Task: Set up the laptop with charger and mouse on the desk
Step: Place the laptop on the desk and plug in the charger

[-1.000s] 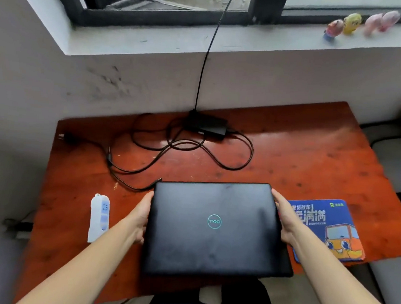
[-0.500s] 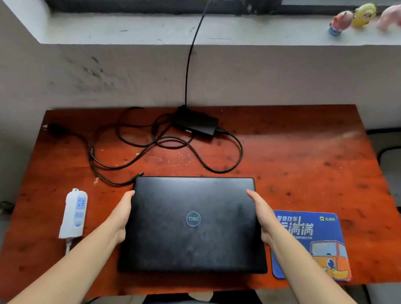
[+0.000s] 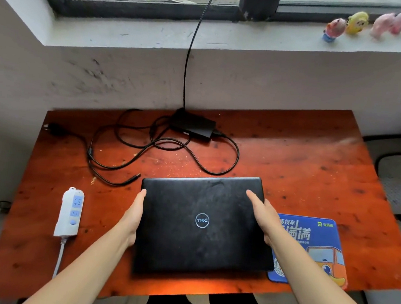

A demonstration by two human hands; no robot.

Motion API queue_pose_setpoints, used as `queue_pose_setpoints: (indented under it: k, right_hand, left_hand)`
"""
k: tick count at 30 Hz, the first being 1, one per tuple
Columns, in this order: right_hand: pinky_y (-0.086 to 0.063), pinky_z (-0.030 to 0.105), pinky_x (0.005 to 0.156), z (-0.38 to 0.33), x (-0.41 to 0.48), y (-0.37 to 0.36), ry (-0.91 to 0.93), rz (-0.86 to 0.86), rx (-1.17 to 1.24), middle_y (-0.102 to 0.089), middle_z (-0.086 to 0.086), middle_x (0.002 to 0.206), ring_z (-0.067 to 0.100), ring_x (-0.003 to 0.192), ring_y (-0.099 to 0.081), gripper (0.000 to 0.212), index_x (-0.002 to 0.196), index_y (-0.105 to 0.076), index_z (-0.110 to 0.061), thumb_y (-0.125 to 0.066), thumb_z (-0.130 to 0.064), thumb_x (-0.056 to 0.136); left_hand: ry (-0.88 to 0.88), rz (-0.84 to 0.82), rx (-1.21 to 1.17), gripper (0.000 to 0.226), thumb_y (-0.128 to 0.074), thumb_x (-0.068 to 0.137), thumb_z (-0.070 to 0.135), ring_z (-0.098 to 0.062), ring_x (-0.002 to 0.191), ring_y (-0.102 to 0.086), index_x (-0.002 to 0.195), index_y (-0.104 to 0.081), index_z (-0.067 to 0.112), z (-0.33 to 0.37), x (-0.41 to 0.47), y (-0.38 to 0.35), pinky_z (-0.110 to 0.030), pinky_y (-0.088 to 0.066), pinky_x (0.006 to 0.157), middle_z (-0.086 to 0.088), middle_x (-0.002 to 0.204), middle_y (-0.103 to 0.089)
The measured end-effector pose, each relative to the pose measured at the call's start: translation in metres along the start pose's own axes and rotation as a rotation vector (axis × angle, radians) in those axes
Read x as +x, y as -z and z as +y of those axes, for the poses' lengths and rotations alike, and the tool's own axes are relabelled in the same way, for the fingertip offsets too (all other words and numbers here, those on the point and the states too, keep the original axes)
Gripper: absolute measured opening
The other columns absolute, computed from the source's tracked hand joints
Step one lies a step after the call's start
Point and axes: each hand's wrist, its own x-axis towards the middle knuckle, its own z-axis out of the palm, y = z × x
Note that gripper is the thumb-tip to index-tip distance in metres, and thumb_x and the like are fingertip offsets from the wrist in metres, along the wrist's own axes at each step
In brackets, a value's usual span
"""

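A closed black laptop [image 3: 201, 224] lies flat on the red-brown desk [image 3: 301, 174], its lid logo facing up. My left hand [image 3: 133, 216] grips its left edge and my right hand [image 3: 262, 216] holds its right edge, fingers lying over the lid. The black charger brick [image 3: 193, 125] sits at the back of the desk, its cable [image 3: 161, 146] looping forward and ending in a loose plug tip [image 3: 135, 178] just left of the laptop's far corner. A blue mouse pad [image 3: 316, 249] lies to the right, partly under the laptop. No mouse is in view.
A white power strip [image 3: 70, 212] lies at the front left, its cord running off the desk edge. A black cable [image 3: 190, 55] rises from the charger to the window sill. Small toy figures [image 3: 358, 20] stand on the sill. A grey chair [image 3: 398, 181] is at the right.
The laptop has moved forward from over the desk's front edge to rest fully on the desk. Both hands stay on its sides; the right fingers now lie over the lid.
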Motion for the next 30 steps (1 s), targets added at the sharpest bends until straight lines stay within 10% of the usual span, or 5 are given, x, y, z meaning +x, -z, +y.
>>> queue_pose_setpoints:
  k: [12, 17, 23, 30]
  right_hand:
    - [-0.021, 0.054, 0.123, 0.003, -0.012, -0.011, 0.125, -0.023, -0.333, -0.009, 0.01, 0.17, 0.034, 0.155, -0.015, 0.096, 0.161, -0.022, -0.026, -0.049, -0.078, 0.085]
    - [-0.018, 0.054, 0.123, -0.012, -0.02, -0.029, 0.176, 0.038, -0.545, -0.007, 0.018, 0.168, 0.036, 0.155, -0.006, 0.096, 0.161, -0.018, -0.021, -0.058, -0.068, 0.088]
    - [-0.028, 0.048, 0.121, -0.051, -0.03, -0.084, 0.408, -0.122, -0.613, -0.028, 0.012, 0.164, 0.033, 0.151, -0.025, 0.086, 0.159, -0.027, -0.016, -0.065, -0.052, 0.091]
    - [-0.023, 0.05, 0.121, -0.064, -0.051, -0.16, 0.568, -0.28, -0.802, -0.019, 0.005, 0.168, 0.029, 0.156, -0.008, 0.084, 0.161, -0.017, -0.031, -0.06, -0.053, 0.093]
  left_hand:
    - [-0.078, 0.012, -0.018, 0.068, -0.035, 0.096, 0.068, -0.023, 0.131, -0.048, 0.146, -0.047, 0.024, -0.011, -0.023, 0.0, -0.042, -0.036, 0.093, 0.0, 0.147, -0.051]
    - [-0.103, 0.028, -0.024, 0.073, -0.035, 0.097, 0.068, -0.031, 0.144, -0.036, 0.153, -0.034, 0.022, -0.005, -0.029, 0.011, -0.056, -0.026, 0.117, -0.008, 0.157, -0.039]
    - [-0.256, 0.075, 0.023, 0.065, -0.039, 0.098, 0.063, -0.023, 0.135, -0.044, 0.151, -0.036, 0.026, 0.016, -0.022, 0.046, -0.047, -0.036, 0.11, -0.003, 0.154, -0.043]
    - [-0.424, 0.234, 0.515, 0.076, -0.056, 0.093, 0.057, -0.031, 0.146, -0.03, 0.155, -0.028, 0.024, 0.029, 0.024, 0.096, -0.048, -0.031, 0.117, -0.009, 0.16, -0.032]
